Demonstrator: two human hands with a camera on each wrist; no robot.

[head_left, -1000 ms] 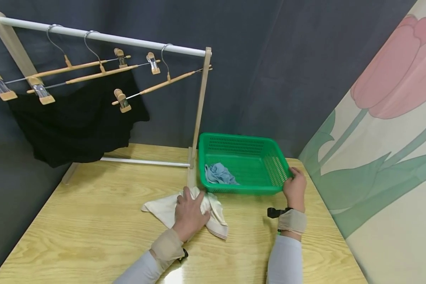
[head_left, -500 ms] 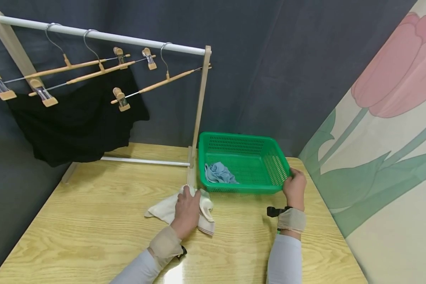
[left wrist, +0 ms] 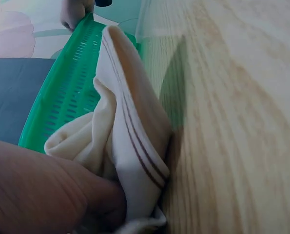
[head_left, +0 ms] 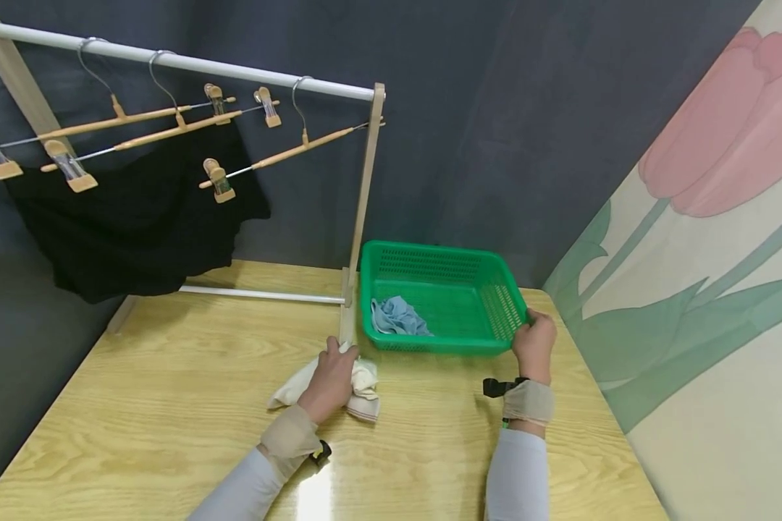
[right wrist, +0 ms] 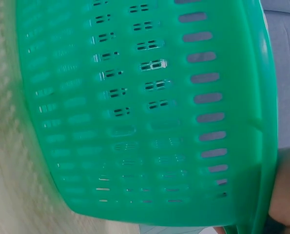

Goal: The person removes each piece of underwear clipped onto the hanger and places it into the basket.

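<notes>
My left hand (head_left: 331, 380) grips a cream cloth (head_left: 364, 378) on the wooden table, just in front of the rack's foot. In the left wrist view the cloth (left wrist: 135, 141) stands up in folds beside the thumb, its edge marked by dark stripes; the fingertips are hidden. My right hand (head_left: 536, 340) holds the near right corner of a green plastic basket (head_left: 443, 346), its fingers over the rim. A crumpled light blue cloth (head_left: 399, 317) lies at the left inside the basket. The right wrist view is filled by the basket's slotted wall (right wrist: 135, 122).
A rack with a white rail (head_left: 234, 71) stands at the left, its right post (head_left: 365, 195) beside the basket. Several wooden clip hangers (head_left: 300, 148) hang there, with a black garment (head_left: 150, 217) behind them. A dark curtain (head_left: 456, 145) backs the table; a tulip-painted wall (head_left: 678, 289) rises at right.
My left hand has drawn in and bunched the cream cloth, moving slightly left. The middle hanger has swung a little. My right hand stays on the basket corner, and the head view has shifted slightly.
</notes>
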